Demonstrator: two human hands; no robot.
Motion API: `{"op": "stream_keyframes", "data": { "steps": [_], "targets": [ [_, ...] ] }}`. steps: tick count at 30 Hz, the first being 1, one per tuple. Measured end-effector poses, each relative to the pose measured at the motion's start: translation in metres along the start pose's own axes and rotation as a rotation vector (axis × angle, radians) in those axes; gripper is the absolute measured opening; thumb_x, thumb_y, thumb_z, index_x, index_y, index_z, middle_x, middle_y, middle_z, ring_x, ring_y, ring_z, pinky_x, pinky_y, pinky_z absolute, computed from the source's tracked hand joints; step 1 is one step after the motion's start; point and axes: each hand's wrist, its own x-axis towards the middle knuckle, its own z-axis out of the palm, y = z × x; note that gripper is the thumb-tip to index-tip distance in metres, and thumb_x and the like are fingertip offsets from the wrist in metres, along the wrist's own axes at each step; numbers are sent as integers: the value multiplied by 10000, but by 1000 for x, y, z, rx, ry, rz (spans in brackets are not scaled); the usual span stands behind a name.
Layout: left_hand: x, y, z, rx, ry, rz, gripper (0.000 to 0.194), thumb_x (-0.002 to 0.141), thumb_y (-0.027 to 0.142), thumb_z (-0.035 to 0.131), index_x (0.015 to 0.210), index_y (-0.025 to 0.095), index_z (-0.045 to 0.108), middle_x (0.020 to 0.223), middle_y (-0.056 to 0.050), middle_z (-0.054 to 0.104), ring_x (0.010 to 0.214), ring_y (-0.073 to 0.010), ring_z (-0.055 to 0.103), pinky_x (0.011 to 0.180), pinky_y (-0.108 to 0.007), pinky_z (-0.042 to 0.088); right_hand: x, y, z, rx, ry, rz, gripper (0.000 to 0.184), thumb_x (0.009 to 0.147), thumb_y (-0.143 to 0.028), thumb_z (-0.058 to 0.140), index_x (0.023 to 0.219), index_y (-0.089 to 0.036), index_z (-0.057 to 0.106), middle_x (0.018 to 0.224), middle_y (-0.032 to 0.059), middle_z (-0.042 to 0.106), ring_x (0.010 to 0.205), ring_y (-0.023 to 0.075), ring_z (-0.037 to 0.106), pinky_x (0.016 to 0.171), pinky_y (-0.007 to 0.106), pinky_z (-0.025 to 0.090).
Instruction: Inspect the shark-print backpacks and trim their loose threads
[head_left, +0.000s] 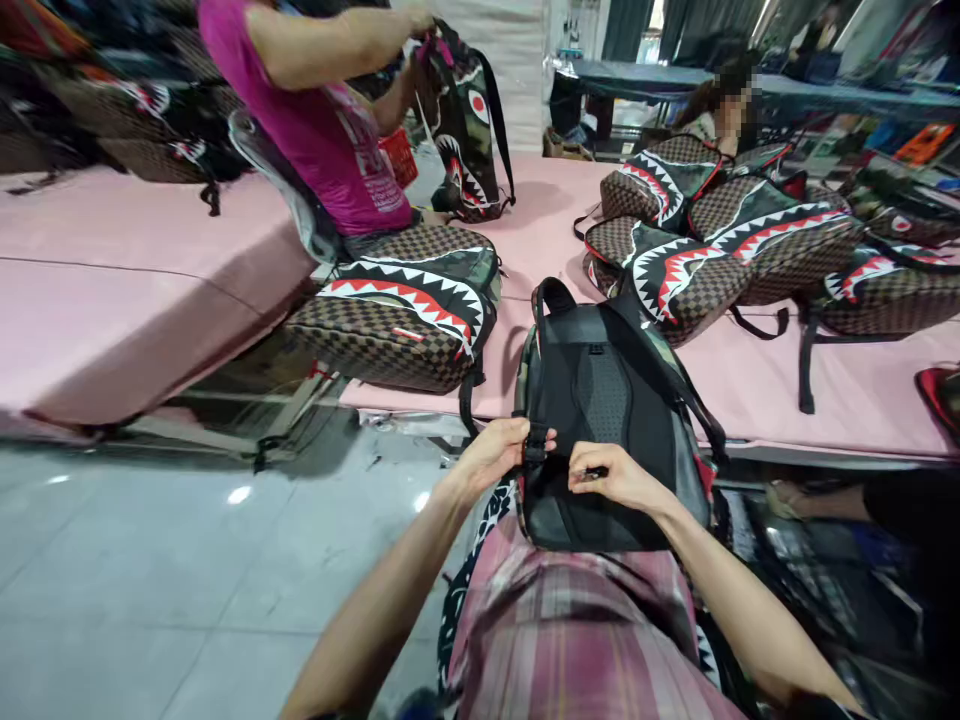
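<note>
Backpack [551, 400]: black, smooth-panelled, dotted centre pad; at pink bench [862, 385], near edge. Left fingers [513, 432] grasping buckle [535, 444]; right fingers [591, 456] pinching small dark piece [597, 472], indistinct. Checkered shark-mouth bags [694, 270] crowd behind.

White lettering [366, 140] on magenta shirt [300, 165], unreadable

The dark bit [596, 472] in the right hand [615, 475] is too small to tell. The front of the bag [600, 385] on the lap is turned away and hidden. The top edge cuts off the head of the person in pink [322, 150]. The bags [139, 120] at the far left look blurry. The right edge cuts off a red and black thing [943, 398].
</note>
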Motion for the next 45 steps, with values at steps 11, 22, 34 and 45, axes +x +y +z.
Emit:
{"op": "stream_keyframes", "data": {
  "steps": [11, 22, 34, 45],
  "targets": [
    [-3, -4, 11, 51, 76, 102, 163, 726, 222, 658, 770, 73, 610, 897, -165, 694, 802, -237, 670, 717, -318, 527, -8, 8, 23, -406, 436, 393, 195, 812, -346, 528, 926, -225, 630, 798, 0, 682, 666, 152, 600, 625, 256, 396],
    [-5, -2, 18, 107, 74, 91, 227, 688, 265, 697, 788, 70, 639, 904, -167, 695, 791, -229, 671, 677, -288, 515, 0, 7, 25, -593, 438, 197, 196, 833, -352, 536, 847, -200, 659, 755, 21, 684, 639, 146, 593, 622, 247, 378],
    [-1, -5, 14, 63, 46, 72, 207, 695, 233, 693, 801, 61, 651, 846, -152, 702, 734, -198, 668, 671, -272, 521, 1, 17, 23, -378, 470, 217, 153, 800, -326, 571, 851, -216, 666, 777, 1, 685, 647, 139, 586, 622, 248, 402],
    [1, -4, 10, 45, -5, 24, 170, 726, 206, 670, 797, 54, 646, 728, -129, 691, 730, -202, 670, 666, -265, 535, 18, 28, 19, -664, 645, -86, 179, 863, -301, 513, 895, -177, 638, 799, 47, 671, 735, 171, 554, 684, 304, 396]
  ]
}}
